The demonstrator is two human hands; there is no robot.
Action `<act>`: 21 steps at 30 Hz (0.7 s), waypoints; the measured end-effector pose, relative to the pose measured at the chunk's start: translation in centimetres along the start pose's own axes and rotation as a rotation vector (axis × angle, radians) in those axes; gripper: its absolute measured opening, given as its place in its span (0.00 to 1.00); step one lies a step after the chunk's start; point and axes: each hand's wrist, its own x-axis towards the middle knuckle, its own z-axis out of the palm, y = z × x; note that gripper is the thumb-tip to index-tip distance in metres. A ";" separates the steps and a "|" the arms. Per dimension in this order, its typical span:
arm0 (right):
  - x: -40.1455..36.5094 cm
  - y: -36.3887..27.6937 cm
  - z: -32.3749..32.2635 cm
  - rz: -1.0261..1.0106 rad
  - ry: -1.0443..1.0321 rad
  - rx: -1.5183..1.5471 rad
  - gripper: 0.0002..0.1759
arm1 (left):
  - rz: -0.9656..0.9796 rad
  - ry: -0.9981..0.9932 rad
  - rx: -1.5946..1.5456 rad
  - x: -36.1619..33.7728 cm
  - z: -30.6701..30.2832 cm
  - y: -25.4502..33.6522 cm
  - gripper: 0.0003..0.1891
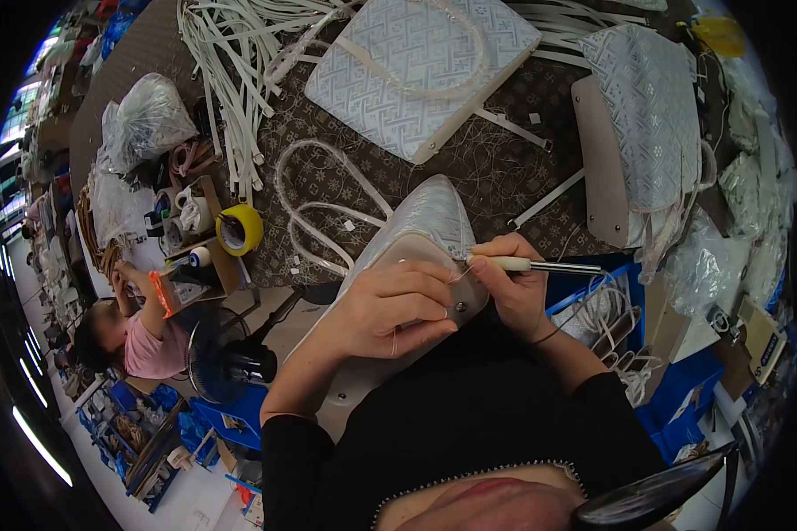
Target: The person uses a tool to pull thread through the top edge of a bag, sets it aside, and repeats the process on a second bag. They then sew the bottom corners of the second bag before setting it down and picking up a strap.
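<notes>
One bag [429, 221] held by left hand [398, 305]; right hand [512, 288] grips one tool [553, 265].

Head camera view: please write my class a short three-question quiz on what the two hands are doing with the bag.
1. True or false: the right hand holds a cream-handled tool at the edge of the bag.
2. The left hand rests on: A) the bag's beige base; B) a loose white strap; C) a plastic sack.
3. Fill in the missing word: the roll of tape on the table's left side is ____ in colour.

Key: 1 true; 2 A; 3 yellow.
</notes>
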 end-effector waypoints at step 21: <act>-0.2 0.6 0.0 0.038 0.024 0.121 0.05 | -0.033 0.038 -0.095 -0.4 -0.2 -0.1 0.09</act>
